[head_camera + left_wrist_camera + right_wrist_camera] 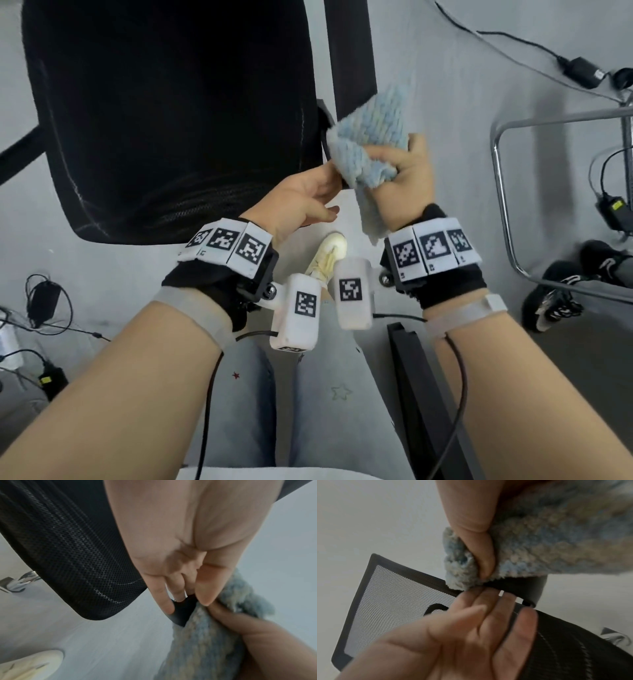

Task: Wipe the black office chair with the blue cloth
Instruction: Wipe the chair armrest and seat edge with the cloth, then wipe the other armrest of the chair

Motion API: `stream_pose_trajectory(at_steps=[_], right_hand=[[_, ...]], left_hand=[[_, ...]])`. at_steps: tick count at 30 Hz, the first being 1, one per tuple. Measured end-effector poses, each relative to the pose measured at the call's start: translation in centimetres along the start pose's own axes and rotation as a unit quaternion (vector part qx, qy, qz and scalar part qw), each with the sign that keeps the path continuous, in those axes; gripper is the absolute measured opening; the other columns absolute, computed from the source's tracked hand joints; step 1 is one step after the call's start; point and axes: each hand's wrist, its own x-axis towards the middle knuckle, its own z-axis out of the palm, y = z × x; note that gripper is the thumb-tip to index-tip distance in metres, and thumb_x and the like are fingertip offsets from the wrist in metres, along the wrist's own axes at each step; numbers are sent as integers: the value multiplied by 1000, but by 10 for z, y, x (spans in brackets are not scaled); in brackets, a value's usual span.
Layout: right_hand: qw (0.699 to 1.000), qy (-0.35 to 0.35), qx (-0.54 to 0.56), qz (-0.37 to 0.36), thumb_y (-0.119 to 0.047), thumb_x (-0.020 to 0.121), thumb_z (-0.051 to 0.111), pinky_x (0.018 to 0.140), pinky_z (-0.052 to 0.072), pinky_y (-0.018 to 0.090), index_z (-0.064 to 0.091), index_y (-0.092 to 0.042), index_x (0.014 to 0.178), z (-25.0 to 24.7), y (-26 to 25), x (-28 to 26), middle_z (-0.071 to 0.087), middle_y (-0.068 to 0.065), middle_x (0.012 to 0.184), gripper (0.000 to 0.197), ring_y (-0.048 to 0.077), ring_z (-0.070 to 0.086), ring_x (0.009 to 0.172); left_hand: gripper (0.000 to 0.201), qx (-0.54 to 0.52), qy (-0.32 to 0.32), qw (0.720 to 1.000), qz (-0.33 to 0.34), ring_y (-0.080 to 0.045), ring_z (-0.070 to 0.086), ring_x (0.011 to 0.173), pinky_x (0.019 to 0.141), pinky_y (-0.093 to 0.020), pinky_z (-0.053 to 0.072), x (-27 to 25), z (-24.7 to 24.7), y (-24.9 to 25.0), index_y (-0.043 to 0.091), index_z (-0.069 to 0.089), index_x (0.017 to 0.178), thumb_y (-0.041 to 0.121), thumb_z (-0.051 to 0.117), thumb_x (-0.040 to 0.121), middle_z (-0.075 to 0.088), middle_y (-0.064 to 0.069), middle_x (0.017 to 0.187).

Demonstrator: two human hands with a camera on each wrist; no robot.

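The black office chair (171, 120) stands ahead on the left, its mesh seat facing me and its armrest (349, 51) to the right of the seat. My right hand (394, 161) grips the bunched blue cloth (370, 137) and holds it against the armrest's near end. In the right wrist view the cloth (539, 540) lies over the armrest (522, 588), pinched by my right hand (481, 555). My left hand (334, 178) reaches in with straight fingers. Its fingertips (169, 607) touch the armrest end (183, 612) beside the cloth (205, 642).
A white shoe (329, 257) stands on the grey floor under my hands. A chrome tube frame (503, 205) and black shoes (555, 294) are at the right. Power adapters with cables lie at the far right (579, 72) and left (42, 301). A black bar (421, 394) runs by my right leg.
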Motion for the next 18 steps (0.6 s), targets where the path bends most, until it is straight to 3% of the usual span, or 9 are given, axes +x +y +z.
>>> stream_pose_trajectory(at_steps=[4, 6, 8, 9, 10, 12, 14, 16, 18], right_hand=[[995, -13, -73, 61, 9, 75, 63, 68, 35, -10, 67, -18, 91, 0, 16, -14, 37, 2, 102, 32, 11, 45, 96], [994, -20, -75, 80, 6, 77, 63, 68, 35, -7, 68, -17, 94, 3, 12, -21, 38, 4, 102, 29, 12, 46, 93], [993, -28, -57, 98, -2, 76, 65, 72, 38, -5, 69, -12, 101, 10, 2, -27, 46, 9, 107, 27, 11, 49, 89], [993, -28, -35, 106, -10, 73, 67, 80, 42, 1, 69, -11, 104, 15, -6, -30, 52, 14, 112, 31, 13, 54, 90], [994, -25, -9, 107, -21, 69, 67, 89, 48, 16, 68, -14, 106, 21, -15, -33, 55, 19, 114, 38, 18, 58, 95], [995, -30, 18, 93, -36, 66, 64, 97, 47, 46, 66, -19, 103, 39, -35, -39, 57, 20, 116, 41, 32, 57, 106], [997, -54, 16, 56, -32, 71, 62, 101, 42, 52, 62, -23, 102, 66, -63, -45, 58, 18, 116, 32, 33, 53, 112], [996, -85, 15, 25, -27, 75, 58, 103, 40, 51, 57, -27, 105, 102, -90, -47, 57, 18, 118, 31, 31, 51, 114], [994, -107, 12, 3, -26, 76, 57, 103, 40, 51, 53, -40, 98, 145, -117, -50, 57, 15, 117, 26, 30, 51, 115]], left_hand=[[81, -3, -31, 999, 11, -4, 37, 132, 98, -17, 36, -6, 2, 6, 15, 21, 145, -25, 36, 76, 38, 9, 144], [75, -6, -10, 1000, 11, -1, 44, 124, 96, -16, 39, -12, -3, 10, 18, 24, 144, -20, 38, 81, 43, 13, 139], [65, -13, 36, 999, 13, -7, 46, 123, 98, -22, 40, -21, -16, 14, 20, 31, 141, -12, 41, 85, 45, 7, 141], [61, -15, 59, 998, 20, -11, 47, 124, 99, -27, 40, -27, -25, 16, 21, 34, 139, -9, 41, 87, 47, 4, 140], [57, -20, 79, 996, 31, -12, 49, 123, 99, -29, 41, -35, -35, 17, 22, 37, 137, -6, 41, 88, 51, 4, 135], [50, -33, 119, 991, 52, -12, 55, 117, 94, -29, 45, -51, -59, 19, 24, 43, 132, -1, 41, 89, 57, 7, 123], [44, -41, 149, 986, 70, -8, 59, 111, 89, -28, 47, -70, -86, 19, 29, 49, 125, 4, 43, 89, 62, 12, 115], [39, -37, 171, 981, 83, -6, 62, 106, 87, -28, 47, -93, -117, 17, 35, 54, 114, 6, 45, 89, 65, 13, 111], [38, -31, 199, 975, 97, -4, 64, 101, 86, -28, 48, -120, -152, 16, 39, 56, 107, 7, 46, 89, 67, 14, 107]])
